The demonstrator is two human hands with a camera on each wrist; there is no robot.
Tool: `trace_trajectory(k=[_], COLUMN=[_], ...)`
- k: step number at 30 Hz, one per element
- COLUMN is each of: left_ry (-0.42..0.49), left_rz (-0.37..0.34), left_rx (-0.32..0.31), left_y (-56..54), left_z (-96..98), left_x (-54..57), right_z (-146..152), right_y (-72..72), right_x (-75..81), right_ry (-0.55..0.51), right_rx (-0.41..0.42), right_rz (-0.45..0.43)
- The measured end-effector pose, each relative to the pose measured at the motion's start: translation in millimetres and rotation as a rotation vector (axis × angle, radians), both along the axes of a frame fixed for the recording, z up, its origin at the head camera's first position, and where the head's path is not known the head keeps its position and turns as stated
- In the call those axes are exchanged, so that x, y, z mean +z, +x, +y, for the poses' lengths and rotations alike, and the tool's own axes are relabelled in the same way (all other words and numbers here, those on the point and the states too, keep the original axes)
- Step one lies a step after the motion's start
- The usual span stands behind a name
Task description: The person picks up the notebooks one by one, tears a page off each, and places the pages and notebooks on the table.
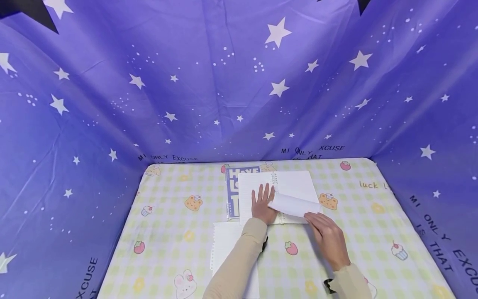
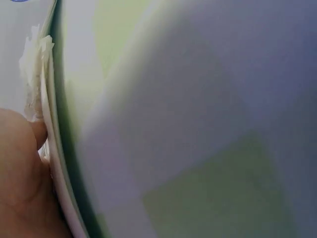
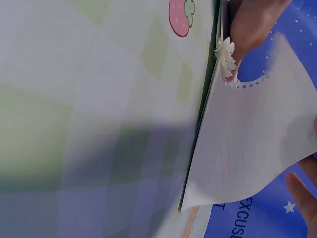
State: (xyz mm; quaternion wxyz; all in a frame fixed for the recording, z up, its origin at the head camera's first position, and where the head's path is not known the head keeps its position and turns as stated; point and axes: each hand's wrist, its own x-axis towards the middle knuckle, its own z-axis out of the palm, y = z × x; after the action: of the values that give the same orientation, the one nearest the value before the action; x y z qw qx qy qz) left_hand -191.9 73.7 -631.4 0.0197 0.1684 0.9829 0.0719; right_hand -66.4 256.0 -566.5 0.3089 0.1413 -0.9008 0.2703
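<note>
An open spiral notebook (image 1: 293,182) lies on the table, its lined left page flat. My left hand (image 1: 264,205) rests spread on that page, beside the ring binding (image 1: 274,178). My right hand (image 1: 330,236) pinches the lower outer corner of a white page (image 1: 295,204), which is raised and bent over the right half. In the right wrist view the lifted page (image 3: 242,139) shows a row of punched holes along its edge, part of it away from the binding. Ragged paper bits (image 3: 226,55) bunch at the binding next to the left hand's base.
A purple cover with large white letters (image 1: 233,203) sticks out under the notebook's left side. A loose sheet with a perforated edge (image 1: 225,241) lies nearer, partly beneath the left sleeve. The checked tablecloth (image 1: 168,232) reaches a purple starry curtain (image 1: 231,104) behind.
</note>
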Motion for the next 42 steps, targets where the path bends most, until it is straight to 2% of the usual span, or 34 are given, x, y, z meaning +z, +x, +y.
trace_trajectory(k=[6, 8, 10, 13, 19, 24, 33, 42], left_ry=[-0.121, -0.131, -0.111, -0.052, -0.020, 0.009, -0.052, -0.071], left_rz=[0.027, 0.031, 0.020, -0.033, -0.094, -0.125, -0.117, -0.125], left_rx=[-0.010, -0.004, 0.009, 0.030, 0.048, 0.057, 0.048, 0.033], left_y=[-3.2, -3.8, -4.3, -5.1, -7.7, -12.2, -15.8, -12.5], left_z=[-0.4, 0.6, 2.4, 5.1, 6.5, 5.9, 4.8, 6.1], left_x=[-3.4, -3.5, -2.4, 0.2, 13.2, 16.8, 16.0, 19.7], right_z=[2, 3, 4, 6, 12, 17, 24, 26], right_y=[10.5, 14.7, 19.1, 26.3, 41.0, 51.4, 62.1, 67.6], right_x=[5.4, 6.0, 6.4, 5.6, 2.3, -2.8, -10.7, -11.2], right_ry=[-0.033, -0.046, -0.057, -0.069, -0.111, -0.133, -0.088, -0.066], right_rx=[-0.034, -0.051, -0.068, -0.099, -0.132, -0.072, 0.088, 0.140], right_rz=[-0.017, -0.030, -0.031, -0.033, -0.022, -0.026, -0.016, 0.011])
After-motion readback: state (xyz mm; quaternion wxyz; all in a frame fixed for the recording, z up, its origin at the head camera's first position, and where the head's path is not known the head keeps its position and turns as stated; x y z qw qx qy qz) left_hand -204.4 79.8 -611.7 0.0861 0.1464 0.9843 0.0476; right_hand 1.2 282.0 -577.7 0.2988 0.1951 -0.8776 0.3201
